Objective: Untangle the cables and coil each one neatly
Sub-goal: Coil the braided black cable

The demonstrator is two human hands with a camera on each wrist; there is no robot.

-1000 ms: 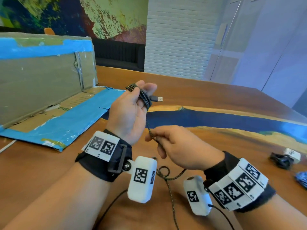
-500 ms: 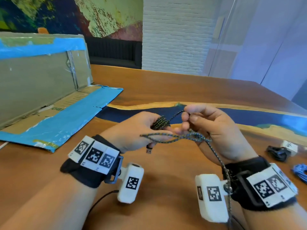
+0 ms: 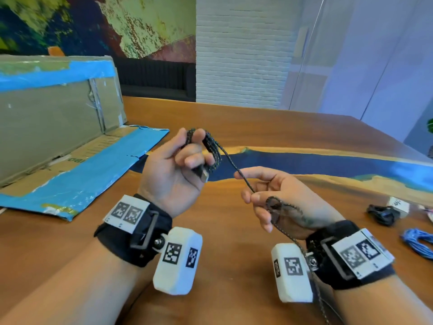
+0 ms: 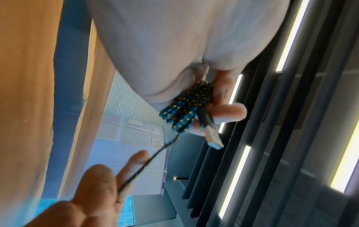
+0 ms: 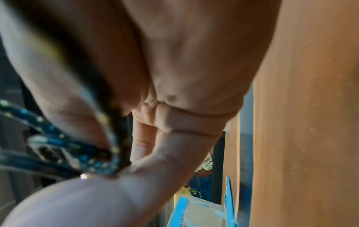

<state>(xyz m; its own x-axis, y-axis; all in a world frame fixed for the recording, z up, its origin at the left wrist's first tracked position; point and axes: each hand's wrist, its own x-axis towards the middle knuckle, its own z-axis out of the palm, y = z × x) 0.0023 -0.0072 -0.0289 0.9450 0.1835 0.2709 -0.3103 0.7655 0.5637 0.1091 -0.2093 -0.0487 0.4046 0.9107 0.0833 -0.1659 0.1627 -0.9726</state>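
While the left hand (image 3: 171,170) holds the braided cable (image 3: 212,148) looped round its fingers, the right hand (image 3: 278,202) pinches the limp, light strand; gripping close beside the coil seems best.

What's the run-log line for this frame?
step: coiling | left hand: holds coil, USB plug sticking out | right hand: pinches cable | tail: hangs past right wrist | table: black cable, blue cable set aside

The box (image 3: 54,109) sits at the table's (image 3: 257,123) left edge. Two cable bundles (image 3: 382,214) (image 3: 419,242) lie at the right edge. Both hands (image 3: 173,174) (image 3: 281,207) hold a cable (image 3: 234,166) above the middle.
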